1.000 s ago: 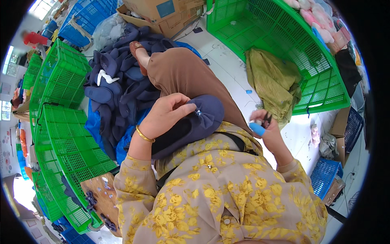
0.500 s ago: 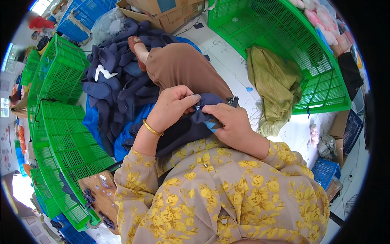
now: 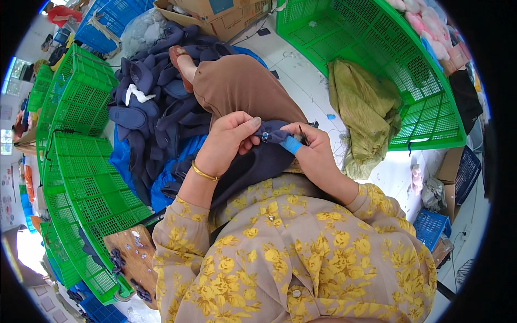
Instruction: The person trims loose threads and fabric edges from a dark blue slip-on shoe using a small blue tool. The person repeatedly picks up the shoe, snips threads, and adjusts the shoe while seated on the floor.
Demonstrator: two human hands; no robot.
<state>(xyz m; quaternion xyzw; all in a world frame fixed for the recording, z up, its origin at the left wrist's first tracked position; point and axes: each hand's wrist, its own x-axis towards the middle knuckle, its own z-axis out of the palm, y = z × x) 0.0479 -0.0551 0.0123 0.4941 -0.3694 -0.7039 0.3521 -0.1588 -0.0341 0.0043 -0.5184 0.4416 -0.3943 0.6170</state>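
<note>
Between my two hands a small navy fabric bow [image 3: 276, 133] is stretched over my lap, a shiny blue-and-silver ornament [image 3: 265, 137] at its gathered middle. My left hand [image 3: 232, 141], with a gold bangle at the wrist, pinches the bow's left end between thumb and fingers. The other end is gripped by my right hand [image 3: 318, 153], whose thumb has blue tape [image 3: 291, 144] around it. A thin dark pointed thing shows by the right fingers, too small to name. Beneath the hands lies a larger navy fabric piece [image 3: 258, 172], partly hidden; I cannot tell whether the bow is joined to it.
A heap of navy slippers [image 3: 156, 102] lies on blue sheeting [image 3: 164, 188] at left, with a white strip [image 3: 139, 95] on top. Green crates [image 3: 97, 188] line the left; another green crate [image 3: 371, 43] and an olive sack [image 3: 361, 107] stand right. A wooden board [image 3: 132, 242] holds small navy pieces.
My right hand has shifted slightly right and turned, so the taped thumb shows more. The bow is now drawn out straighter, its ornament in clearer sight. My left hand has barely moved.
</note>
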